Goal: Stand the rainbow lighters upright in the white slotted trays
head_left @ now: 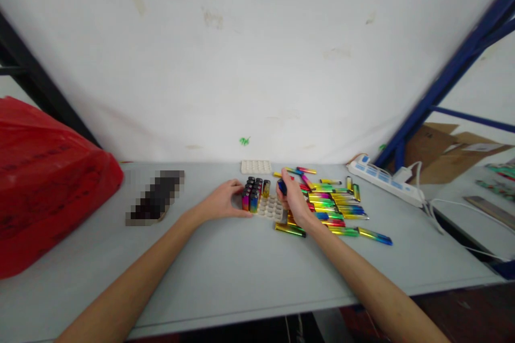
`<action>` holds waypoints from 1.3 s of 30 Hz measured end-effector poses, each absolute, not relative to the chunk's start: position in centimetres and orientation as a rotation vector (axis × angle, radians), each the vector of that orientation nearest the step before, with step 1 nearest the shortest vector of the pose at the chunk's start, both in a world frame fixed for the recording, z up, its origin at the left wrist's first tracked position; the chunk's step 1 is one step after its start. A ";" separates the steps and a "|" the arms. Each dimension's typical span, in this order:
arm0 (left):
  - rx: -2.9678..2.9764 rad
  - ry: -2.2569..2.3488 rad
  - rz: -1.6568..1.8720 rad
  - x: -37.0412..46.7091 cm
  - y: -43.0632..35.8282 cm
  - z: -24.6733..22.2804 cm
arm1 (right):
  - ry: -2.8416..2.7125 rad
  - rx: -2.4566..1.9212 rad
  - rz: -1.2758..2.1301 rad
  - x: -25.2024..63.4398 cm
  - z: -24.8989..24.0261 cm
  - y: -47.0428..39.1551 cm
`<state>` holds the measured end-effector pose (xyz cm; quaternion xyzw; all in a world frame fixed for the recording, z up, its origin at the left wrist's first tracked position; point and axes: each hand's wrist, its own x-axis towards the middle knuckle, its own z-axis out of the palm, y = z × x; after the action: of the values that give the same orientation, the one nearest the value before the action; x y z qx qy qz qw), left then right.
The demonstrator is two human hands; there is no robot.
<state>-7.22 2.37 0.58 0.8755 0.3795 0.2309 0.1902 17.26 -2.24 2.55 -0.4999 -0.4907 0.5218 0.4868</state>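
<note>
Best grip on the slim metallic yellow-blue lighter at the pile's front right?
Pinch the yellow-blue lighter mid-body, probably, across its long sides, from above and front right: it lies flat, blue end free, with a metallic green-yellow lighter close to its other end.

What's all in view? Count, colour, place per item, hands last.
Standing lighters: about ten, multicoloured, dark tops, in tray
Front tray: 1, off-white, between hands
Back tray: 1, off-white, near wall
Loose lighters: many overlapping, metallic multicolour, right of front tray
Held lighter: 1, blue, in right grip
Red bag: 1, red, far left
Pixelated object: 1, dark, left
Power strip: 1, white/blue, right
Cardboard: count unclear, brown, far right
Rack frame: 1, blue, right
Table: 1, grey, below
Wall: 1, white, behind
Left grip: 1, bare, beside standing lighters
Right grip: 1, bare, above front tray's right side
</note>
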 end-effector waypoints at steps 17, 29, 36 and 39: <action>2.474 1.066 0.605 -7.2 2.2 1.0 | -1.303 -1.198 1.129 17.4 2.9 -2.3; 2.446 1.066 0.622 -7.2 2.2 0.9 | -1.507 -1.248 0.977 18.0 1.9 -1.8; 2.449 1.058 0.633 -7.2 2.3 0.8 | -1.463 -1.173 1.041 18.2 2.6 -2.3; 2.459 1.047 0.641 -7.2 2.2 0.8 | -1.642 -1.125 0.868 19.0 3.4 -2.8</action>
<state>-7.22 2.23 0.80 0.8774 0.3737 0.2288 0.1952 18.98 -2.77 3.37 -0.4582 -0.6691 0.3537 0.4662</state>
